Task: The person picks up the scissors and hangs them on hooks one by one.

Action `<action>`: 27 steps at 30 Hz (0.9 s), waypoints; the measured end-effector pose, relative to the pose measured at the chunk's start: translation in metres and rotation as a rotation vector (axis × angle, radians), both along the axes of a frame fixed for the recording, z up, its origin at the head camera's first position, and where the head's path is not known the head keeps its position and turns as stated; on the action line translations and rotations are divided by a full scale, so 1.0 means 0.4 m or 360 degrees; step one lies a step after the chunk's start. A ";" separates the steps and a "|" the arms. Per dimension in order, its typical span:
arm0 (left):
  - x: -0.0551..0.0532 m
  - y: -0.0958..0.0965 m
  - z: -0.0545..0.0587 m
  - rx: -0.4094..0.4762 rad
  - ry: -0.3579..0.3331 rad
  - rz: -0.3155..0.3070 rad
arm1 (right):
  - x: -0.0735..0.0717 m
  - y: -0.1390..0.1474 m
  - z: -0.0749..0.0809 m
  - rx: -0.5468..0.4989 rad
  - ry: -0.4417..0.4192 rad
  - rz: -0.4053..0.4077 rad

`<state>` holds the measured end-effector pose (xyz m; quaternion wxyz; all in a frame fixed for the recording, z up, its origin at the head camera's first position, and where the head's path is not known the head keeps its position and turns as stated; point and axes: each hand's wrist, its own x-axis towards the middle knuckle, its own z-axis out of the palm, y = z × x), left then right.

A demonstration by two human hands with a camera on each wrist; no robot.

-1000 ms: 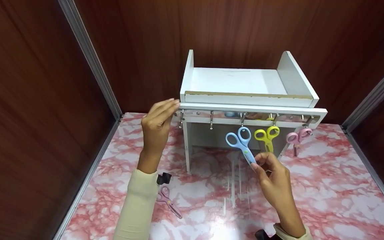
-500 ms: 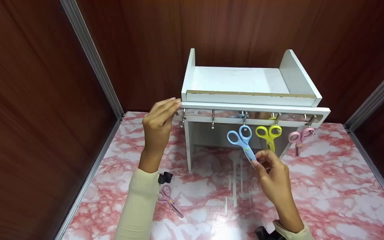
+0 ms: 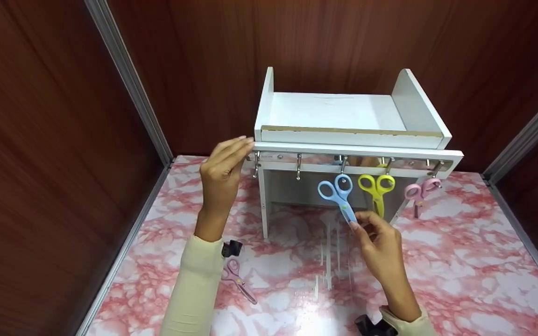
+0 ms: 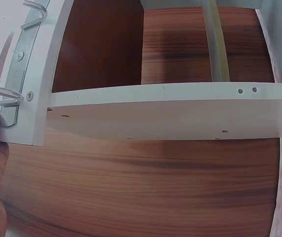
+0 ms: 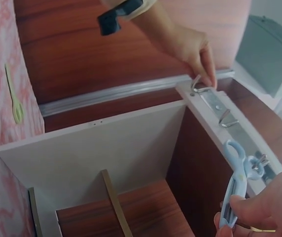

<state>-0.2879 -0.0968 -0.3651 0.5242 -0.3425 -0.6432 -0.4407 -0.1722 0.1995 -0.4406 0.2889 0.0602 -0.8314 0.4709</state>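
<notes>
My right hand [image 3: 381, 252] pinches the blades of the blue-handled scissors [image 3: 339, 196] between thumb and fingers. One of their finger loops is at the middle hook of the metal hook rail [image 5: 239, 129], and in the right wrist view the hook's end shows inside that loop. The blades slant down toward my hand. At the rail's left end, my left hand [image 3: 222, 172] grips the corner of the white board [image 3: 353, 149], fingertips at its edge. Yellow scissors [image 3: 377, 189] and pink scissors [image 3: 419, 191] hang from hooks to the right of the blue pair.
The hook board fronts a white shelf unit [image 3: 329, 112] on a red-and-white marbled table [image 3: 474, 261]. Another pink pair of scissors [image 3: 240, 282] lies beside my left sleeve; the right wrist view also shows yellow-green scissors [image 5: 15, 101] on the table. Brown wood-grain panels [image 3: 325, 42] stand around.
My right hand has shifted slightly left with the blue scissors' blades, so they hang a little straighter. The left hand stays at the board's corner. The head view has shifted slightly.
</notes>
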 end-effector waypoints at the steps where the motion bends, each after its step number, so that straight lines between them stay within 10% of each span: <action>1: 0.000 0.000 0.000 0.0004 0.0001 -0.0003 | -0.006 0.005 -0.012 0.0001 -0.0003 0.0004; 27: 0.003 0.001 0.001 0.0015 -0.0026 0.0006 | -0.041 0.020 -0.079 -0.0085 -0.0123 -0.0052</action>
